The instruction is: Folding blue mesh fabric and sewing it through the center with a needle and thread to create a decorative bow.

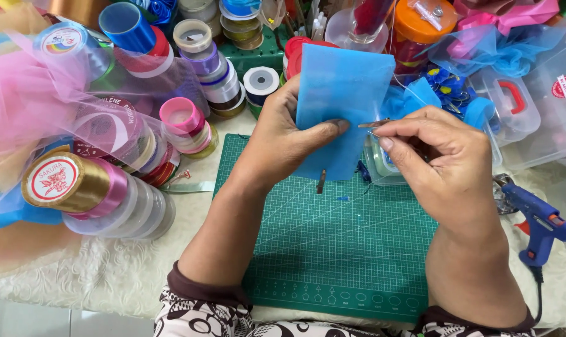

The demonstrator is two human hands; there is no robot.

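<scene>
I see left hand (283,140) pinching blue mesh piece (342,112) above green cutting mat (333,249) | right hand (439,156) gripping needle (373,123) at its edge | mesh looks light, floppy; hold near edge.

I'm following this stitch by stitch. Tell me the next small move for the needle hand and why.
Probably push the needle on into the edge of the blue fabric piece. The right hand pinches the needle with its tip at the fabric's right edge, while the left hand holds the piece folded above the green cutting mat, thumb pressing near that edge.
</scene>
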